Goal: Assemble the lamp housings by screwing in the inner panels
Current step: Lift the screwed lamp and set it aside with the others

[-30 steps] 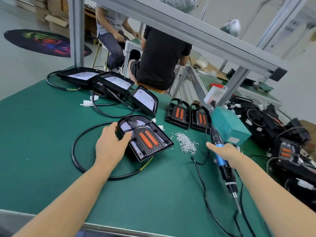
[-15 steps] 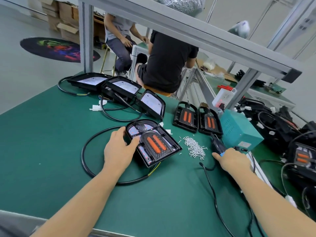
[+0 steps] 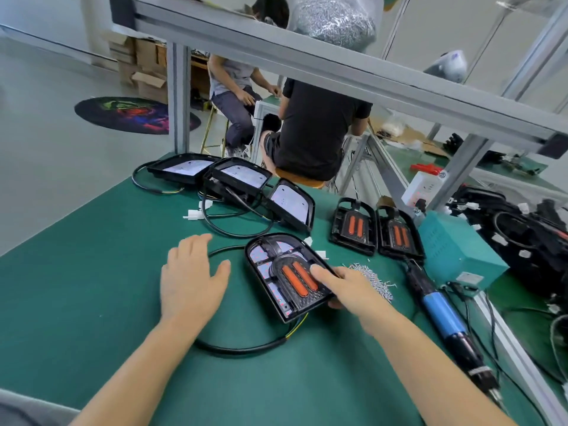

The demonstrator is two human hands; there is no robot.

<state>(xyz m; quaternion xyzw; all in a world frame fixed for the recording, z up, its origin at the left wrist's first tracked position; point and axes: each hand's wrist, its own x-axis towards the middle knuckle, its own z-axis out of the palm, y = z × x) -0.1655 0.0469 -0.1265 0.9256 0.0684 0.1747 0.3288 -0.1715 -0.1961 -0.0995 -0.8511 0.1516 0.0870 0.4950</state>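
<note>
A black lamp housing (image 3: pixel 276 272) lies open side up on the green mat, with an inner panel bearing two orange strips (image 3: pixel 299 279) set in it. My right hand (image 3: pixel 350 287) grips the housing's right edge, index finger on the panel. My left hand (image 3: pixel 192 278) hovers flat and open just left of the housing, apart from it, above the housing's black cable loop (image 3: pixel 233 348). A blue and black electric screwdriver (image 3: pixel 442 318) lies on the mat at the right, untouched. A pile of small silver screws (image 3: pixel 375 278) sits behind my right hand.
Two spare inner panels (image 3: pixel 376 230) lie behind the screws. Three housings with white boards (image 3: pixel 236 179) and cables sit at the back left. A teal power box (image 3: pixel 458 250) stands at the right, with more black housings (image 3: pixel 528 235) beyond. Two people sit past the table's far edge.
My right hand let go of the screwdriver, which now lies on the mat, and moved left onto the housing. My left hand came off the housing and opened beside it.
</note>
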